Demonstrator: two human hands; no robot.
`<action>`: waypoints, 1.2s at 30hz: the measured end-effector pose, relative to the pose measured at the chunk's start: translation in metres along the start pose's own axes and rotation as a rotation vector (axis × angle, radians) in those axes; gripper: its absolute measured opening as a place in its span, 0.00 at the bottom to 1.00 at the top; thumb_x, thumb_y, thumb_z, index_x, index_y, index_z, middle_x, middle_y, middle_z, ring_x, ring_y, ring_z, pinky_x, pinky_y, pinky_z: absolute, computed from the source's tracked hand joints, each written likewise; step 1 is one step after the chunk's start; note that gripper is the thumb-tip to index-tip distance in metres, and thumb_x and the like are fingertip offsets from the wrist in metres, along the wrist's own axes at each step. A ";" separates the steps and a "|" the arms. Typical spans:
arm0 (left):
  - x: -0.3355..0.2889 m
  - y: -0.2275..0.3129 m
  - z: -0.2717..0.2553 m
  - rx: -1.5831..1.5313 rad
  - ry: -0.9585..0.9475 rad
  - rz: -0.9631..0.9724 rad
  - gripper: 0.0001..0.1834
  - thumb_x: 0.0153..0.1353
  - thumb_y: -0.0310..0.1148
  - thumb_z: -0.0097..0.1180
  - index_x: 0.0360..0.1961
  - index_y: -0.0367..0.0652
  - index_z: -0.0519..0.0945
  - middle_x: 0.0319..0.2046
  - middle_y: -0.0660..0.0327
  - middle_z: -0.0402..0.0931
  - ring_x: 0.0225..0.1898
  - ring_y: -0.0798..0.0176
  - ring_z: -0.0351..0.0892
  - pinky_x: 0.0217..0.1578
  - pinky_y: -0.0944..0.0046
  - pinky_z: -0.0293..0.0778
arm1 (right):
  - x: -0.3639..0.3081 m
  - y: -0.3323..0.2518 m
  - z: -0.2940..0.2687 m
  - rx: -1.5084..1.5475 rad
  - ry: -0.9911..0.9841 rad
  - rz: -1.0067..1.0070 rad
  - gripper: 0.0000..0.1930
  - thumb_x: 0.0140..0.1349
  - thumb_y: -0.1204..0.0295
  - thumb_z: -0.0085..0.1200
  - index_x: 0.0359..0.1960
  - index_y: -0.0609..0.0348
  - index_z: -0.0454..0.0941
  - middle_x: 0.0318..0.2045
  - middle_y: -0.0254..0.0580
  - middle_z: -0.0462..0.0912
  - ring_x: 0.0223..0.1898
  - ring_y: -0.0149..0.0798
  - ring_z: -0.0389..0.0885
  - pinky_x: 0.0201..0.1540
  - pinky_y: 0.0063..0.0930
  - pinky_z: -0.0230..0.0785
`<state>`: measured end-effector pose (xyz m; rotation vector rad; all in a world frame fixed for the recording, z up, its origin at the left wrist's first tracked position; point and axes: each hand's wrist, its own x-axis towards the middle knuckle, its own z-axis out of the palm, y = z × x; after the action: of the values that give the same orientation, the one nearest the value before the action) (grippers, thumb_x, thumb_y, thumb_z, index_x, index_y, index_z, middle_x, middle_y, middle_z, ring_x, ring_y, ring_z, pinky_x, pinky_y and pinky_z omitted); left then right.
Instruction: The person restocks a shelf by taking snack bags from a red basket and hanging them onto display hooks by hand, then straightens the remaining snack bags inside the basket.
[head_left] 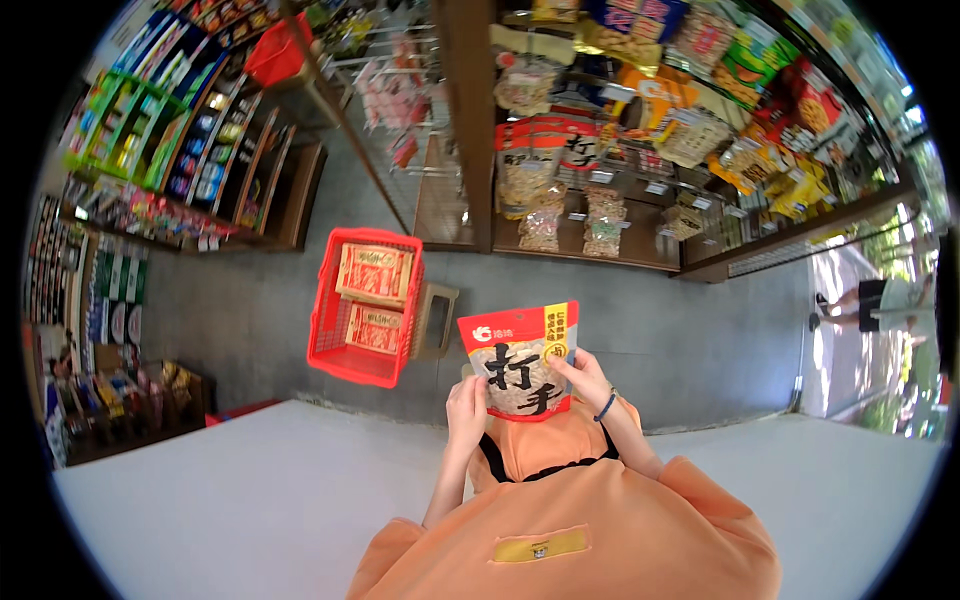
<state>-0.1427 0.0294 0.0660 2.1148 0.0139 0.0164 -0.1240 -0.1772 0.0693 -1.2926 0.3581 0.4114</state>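
Upright in front of my body is a red snack pouch (pixel 522 388) with large black characters and a pale, speckled middle. My left hand (pixel 466 410) closes on its left edge. At its right edge, my right hand (pixel 588 380) grips it with the thumb on the front face. A dark band circles my right wrist. Left of the pouch, apart from both hands, stands a red plastic basket (pixel 317 335). Inside it lie red-and-cream packages, one group (pixel 376 272) at the far end and another (pixel 375 328) nearer the middle.
A beige stool (pixel 436 318) is beside the basket, partly hidden by it. Ahead, a wooden shelf (pixel 580 250) carries several bagged snacks. Shelves of small packets (pixel 205 150) line the left. A wire rack (pixel 440 190) stands between. A person (pixel 880 305) is at the far right.
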 end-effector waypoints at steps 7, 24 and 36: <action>0.029 0.058 0.071 0.056 -0.105 0.186 0.08 0.57 0.28 0.42 0.26 0.35 0.71 0.22 0.51 0.71 0.27 0.48 0.69 0.30 0.57 0.64 | -0.010 -0.049 -0.073 0.394 0.133 -0.052 0.11 0.55 0.68 0.51 0.36 0.63 0.74 0.32 0.33 0.77 0.33 0.22 0.73 0.37 0.17 0.64; 0.049 0.142 0.196 0.045 -0.453 0.016 0.09 0.58 0.31 0.43 0.32 0.34 0.70 0.27 0.51 0.73 0.30 0.52 0.73 0.31 0.61 0.67 | -0.028 -0.068 -0.219 0.583 0.365 -0.184 0.12 0.54 0.66 0.53 0.32 0.63 0.75 0.29 0.34 0.78 0.30 0.22 0.73 0.35 0.15 0.64; 0.134 0.206 0.202 -0.667 -0.588 -0.207 0.26 0.52 0.30 0.53 0.52 0.40 0.61 0.40 0.60 0.72 0.41 0.68 0.70 0.47 0.69 0.62 | -0.015 -0.074 -0.219 0.474 0.385 -0.191 0.11 0.53 0.66 0.54 0.29 0.62 0.75 0.24 0.30 0.77 0.25 0.19 0.71 0.29 0.14 0.63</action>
<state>-0.0043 -0.2480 0.1380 1.3794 -0.1091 -0.6365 -0.1065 -0.4074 0.0868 -0.9222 0.6093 -0.0904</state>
